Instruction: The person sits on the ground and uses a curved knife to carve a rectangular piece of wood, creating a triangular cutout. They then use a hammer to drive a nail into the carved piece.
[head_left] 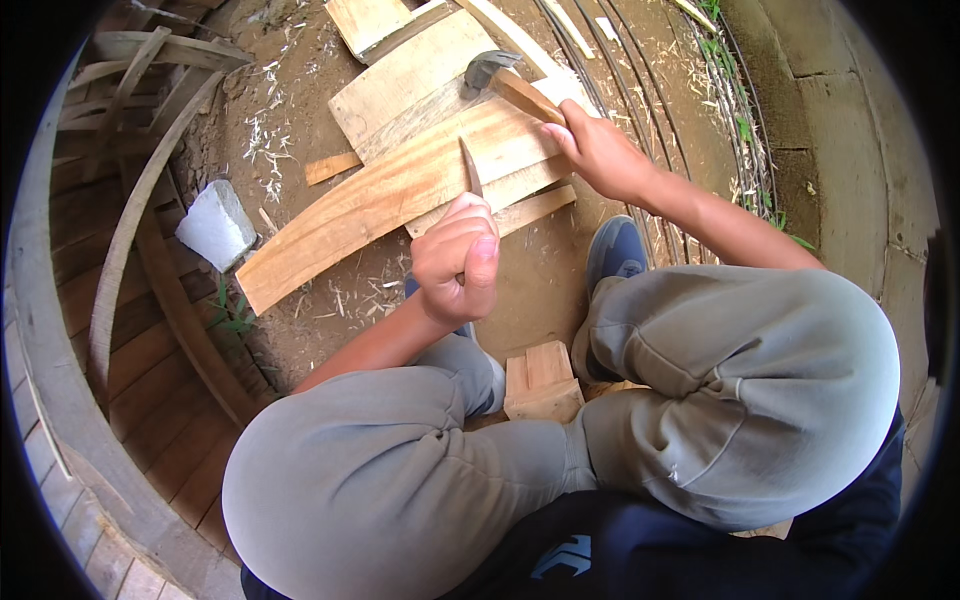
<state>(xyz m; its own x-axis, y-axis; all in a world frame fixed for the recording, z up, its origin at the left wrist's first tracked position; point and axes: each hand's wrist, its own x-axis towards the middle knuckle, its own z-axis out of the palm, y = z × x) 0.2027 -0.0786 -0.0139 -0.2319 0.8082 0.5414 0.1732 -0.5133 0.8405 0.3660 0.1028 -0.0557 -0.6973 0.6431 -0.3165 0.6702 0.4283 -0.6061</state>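
Note:
My left hand [457, 262] is closed in a fist around the handle of a knife [471, 168]. Its narrow, pointed blade stands out away from me, in front of a long wooden board [345, 218]. My right hand [606, 150] grips the wooden handle of a claw hammer [528, 97]. The hammer's dark metal head lies over the pale boards to the left of that hand. The long board stretches from the lower left up beneath both tools and rests across other boards. Most of the knife's handle is hidden in my fist.
More flat boards [410, 75] are stacked beyond. A white block [217, 226] sits left of the long board's end. Thin dark rods [640, 75] run along the right, near a wall [835, 130]. Curved wooden strips [140, 215] stand at left. A small wooden block [543, 385] lies between my feet.

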